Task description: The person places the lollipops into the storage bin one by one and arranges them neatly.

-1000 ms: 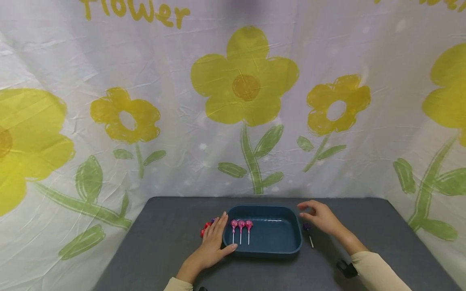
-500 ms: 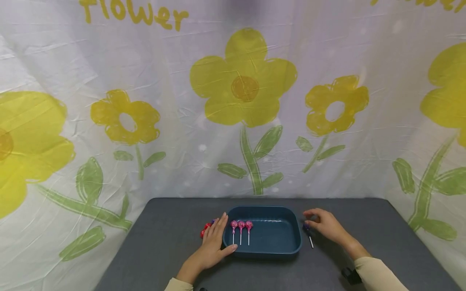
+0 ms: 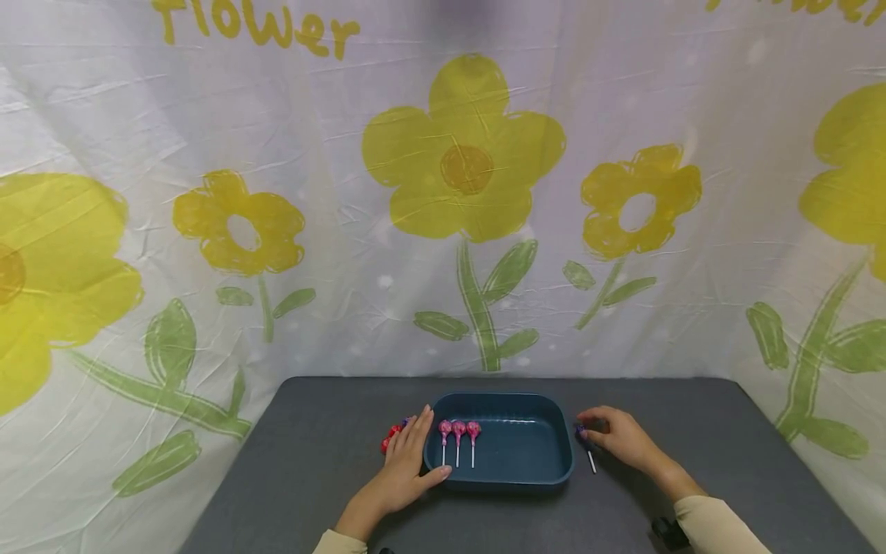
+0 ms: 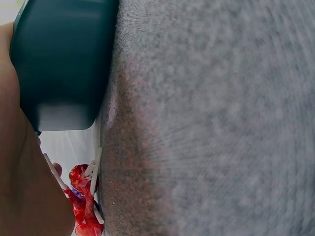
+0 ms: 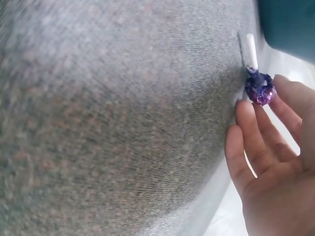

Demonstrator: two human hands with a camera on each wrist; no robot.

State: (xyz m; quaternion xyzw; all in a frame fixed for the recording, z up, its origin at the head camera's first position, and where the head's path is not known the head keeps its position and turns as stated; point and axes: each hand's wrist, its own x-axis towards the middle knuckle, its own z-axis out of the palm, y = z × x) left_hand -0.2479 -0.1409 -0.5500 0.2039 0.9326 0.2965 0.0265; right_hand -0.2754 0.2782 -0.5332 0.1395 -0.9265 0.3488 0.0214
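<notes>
A dark teal tray (image 3: 519, 454) stands on the table with three pink lollipops (image 3: 458, 428) lined up inside its left end, sticks toward the person. My left hand (image 3: 404, 469) rests along the tray's left side, fingers straight and thumb at the near corner. My right hand (image 3: 626, 440) is low to the right of the tray. Its thumb and index finger pinch the wrapped head of a purple lollipop (image 5: 260, 89), whose white stick lies toward the person near the table. The other fingers extend beside it, close to the surface.
Red-wrapped lollipops (image 4: 84, 199) and a bit of purple lie left of the tray, partly hidden behind the left hand. A grey cloth covers the table (image 3: 311, 462). Behind it hangs a white curtain (image 3: 360, 308) painted with yellow flowers.
My right hand has moved from beside the tray's rim down and slightly right, onto the purple lollipop's head. The left hand, tray and pink lollipops have stayed put.
</notes>
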